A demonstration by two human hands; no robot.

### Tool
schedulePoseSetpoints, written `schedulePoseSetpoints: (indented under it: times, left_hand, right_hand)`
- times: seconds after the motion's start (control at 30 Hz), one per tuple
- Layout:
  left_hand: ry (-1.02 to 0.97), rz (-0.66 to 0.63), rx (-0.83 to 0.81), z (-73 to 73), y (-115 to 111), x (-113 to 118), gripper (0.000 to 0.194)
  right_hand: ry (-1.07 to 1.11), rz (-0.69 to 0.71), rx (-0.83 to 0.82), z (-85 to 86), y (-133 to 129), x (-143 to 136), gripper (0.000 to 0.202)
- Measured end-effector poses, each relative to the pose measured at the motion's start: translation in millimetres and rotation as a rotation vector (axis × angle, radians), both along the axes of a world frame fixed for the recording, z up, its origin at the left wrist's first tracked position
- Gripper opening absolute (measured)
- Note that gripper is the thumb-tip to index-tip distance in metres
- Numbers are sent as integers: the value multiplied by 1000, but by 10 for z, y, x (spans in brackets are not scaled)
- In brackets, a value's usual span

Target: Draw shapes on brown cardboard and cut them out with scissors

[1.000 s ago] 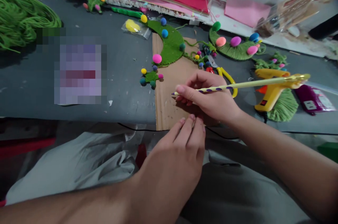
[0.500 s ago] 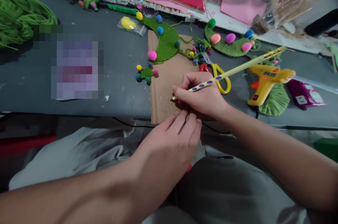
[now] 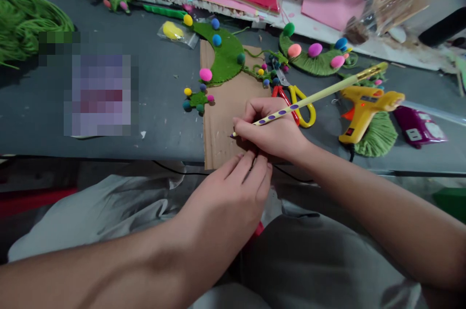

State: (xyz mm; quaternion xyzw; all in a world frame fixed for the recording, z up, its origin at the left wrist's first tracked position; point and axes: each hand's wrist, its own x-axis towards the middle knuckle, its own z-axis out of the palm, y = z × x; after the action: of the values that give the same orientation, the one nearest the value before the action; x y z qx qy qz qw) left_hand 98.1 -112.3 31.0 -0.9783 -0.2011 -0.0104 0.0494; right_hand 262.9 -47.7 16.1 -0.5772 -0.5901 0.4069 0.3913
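My right hand (image 3: 274, 124) is closed round a pale yellow pencil (image 3: 313, 97) with purple dots. Its dark tip meets, or nearly meets, a brown cardboard sheet (image 3: 225, 110); I cannot tell if there is a mark under it. Across the sheet's near edge lies my left hand (image 3: 233, 190), fingers stretched out and its thumb hidden. On the far part of the cardboard is a green felt crescent (image 3: 231, 54) with coloured balls. A small green star (image 3: 198, 99) with balls lies at the sheet's left edge. Red-and-yellow-handled scissors (image 3: 304, 107) sit just beyond my right hand.
On the right, a yellow glue gun (image 3: 364, 110) rests by a green yarn-wrapped piece (image 3: 378, 137) and a purple packet (image 3: 418, 127). Another crescent (image 3: 316, 62) lies behind. Green yarn (image 3: 31, 20) is piled at left, near a small bag with something yellow (image 3: 173, 31).
The whole view has shifted slightly, so everything appears a little further left. Both hands keep nearly the same pose, and the pencil stays in my right hand at the cardboard.
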Motion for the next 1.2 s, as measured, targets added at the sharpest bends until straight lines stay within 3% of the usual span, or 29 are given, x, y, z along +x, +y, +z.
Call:
schedulePoseSetpoints:
  times: [0.63,0.93,1.2]
  left_hand:
    - [-41,-13,2,-14,23,-50,57]
    - [-38,6,3,-2,10,-50,57]
    - [-52,2,26,-38,0,-45,56]
  right_hand:
    - [45,-10,-49,49,-9,36,26]
    - [37,106,-61,64,-47,43,26]
    - [-59,107,-17,55,-20,49,24]
